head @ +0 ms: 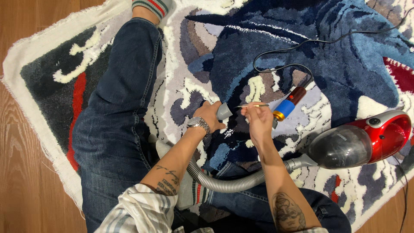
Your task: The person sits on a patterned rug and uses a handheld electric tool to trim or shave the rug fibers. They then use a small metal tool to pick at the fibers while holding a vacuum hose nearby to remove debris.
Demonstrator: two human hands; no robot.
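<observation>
My left hand (210,115) grips the grey nozzle (224,111) of a ribbed grey vacuum hose (224,183), pressed against the tufted rug (267,47). My right hand (258,119) pinches a thin metal tool (252,105), like tweezers or small scissors, with its tip pointing left at the nozzle mouth. The hose curves under my arms to a red handheld vacuum (360,140) lying on the rug at the right. A watch sits on my left wrist.
A tool with a blue, brown and gold barrel (288,105) lies just right of my right hand, its black cord (302,43) looping across the rug. My legs in jeans (116,112) stretch over the rug's left part. Wooden floor (26,181) surrounds the rug.
</observation>
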